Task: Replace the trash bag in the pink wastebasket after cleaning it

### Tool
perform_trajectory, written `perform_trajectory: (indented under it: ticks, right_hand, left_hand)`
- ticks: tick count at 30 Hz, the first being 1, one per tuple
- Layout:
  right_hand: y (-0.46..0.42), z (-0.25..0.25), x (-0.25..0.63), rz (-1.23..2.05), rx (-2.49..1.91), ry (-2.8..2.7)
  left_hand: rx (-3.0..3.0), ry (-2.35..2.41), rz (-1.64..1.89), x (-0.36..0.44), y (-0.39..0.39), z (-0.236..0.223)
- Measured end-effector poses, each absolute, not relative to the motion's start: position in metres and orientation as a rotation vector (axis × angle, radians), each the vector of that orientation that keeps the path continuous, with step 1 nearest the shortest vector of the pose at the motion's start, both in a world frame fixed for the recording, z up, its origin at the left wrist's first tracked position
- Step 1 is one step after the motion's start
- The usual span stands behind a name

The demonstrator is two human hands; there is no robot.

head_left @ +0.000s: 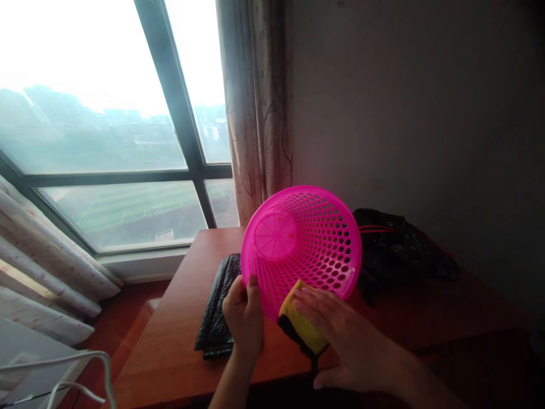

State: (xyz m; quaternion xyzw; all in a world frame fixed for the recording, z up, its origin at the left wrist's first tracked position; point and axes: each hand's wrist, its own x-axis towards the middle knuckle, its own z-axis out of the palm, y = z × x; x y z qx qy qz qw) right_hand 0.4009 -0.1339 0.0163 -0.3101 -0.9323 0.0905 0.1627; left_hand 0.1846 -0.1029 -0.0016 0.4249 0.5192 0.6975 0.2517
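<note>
A bright pink plastic basket (276, 236) with perforated walls is tilted so its open mouth faces me, above the wooden table. My left hand (247, 315) grips its rim at the lower left, thumb on the inner side. With the fingers of my right hand (340, 335) I press a yellow cloth with a dark edge (300, 321) against the lower part of the rim. The fingers of that hand lie stretched over the cloth, and the thumb stays apart below it. Part of the cloth is hidden under those fingers.
Folded black plastic bags (217, 309) lie on the reddish wooden table (170, 341), left of the basket. A crumpled black bag with red strings (395, 250) sits at the right by the wall. White cables (102, 363) show at lower left; a window and curtains (259, 113) are behind.
</note>
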Motion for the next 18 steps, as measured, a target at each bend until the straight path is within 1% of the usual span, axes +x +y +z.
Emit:
perform_trajectory:
  ticks: [5, 8, 10, 14, 18]
  right_hand:
    - [-0.125, -0.015, 0.403, -0.248, -0.903, -2.637]
    - [-0.117, -0.028, 0.402, -0.382, -0.894, -2.558]
    - [-0.115, -0.029, 0.402, -0.303, -0.900, -2.544]
    - [-0.121, -0.015, 0.404, 0.072, -0.788, -2.528]
    - [-0.132, -0.006, 0.394, 0.318, -0.689, -2.390]
  left_hand:
    - [1.107, 1.353, 1.915, 0.186, -0.100, 0.000]
    - [1.121, 1.361, 1.917, 0.188, -0.101, 0.002]
    - [1.136, 1.364, 1.904, 0.189, -0.101, 0.002]
    - [1.184, 1.385, 1.878, 0.191, -0.103, 0.001]
    - [1.241, 1.380, 1.874, 0.199, -0.105, -0.002]
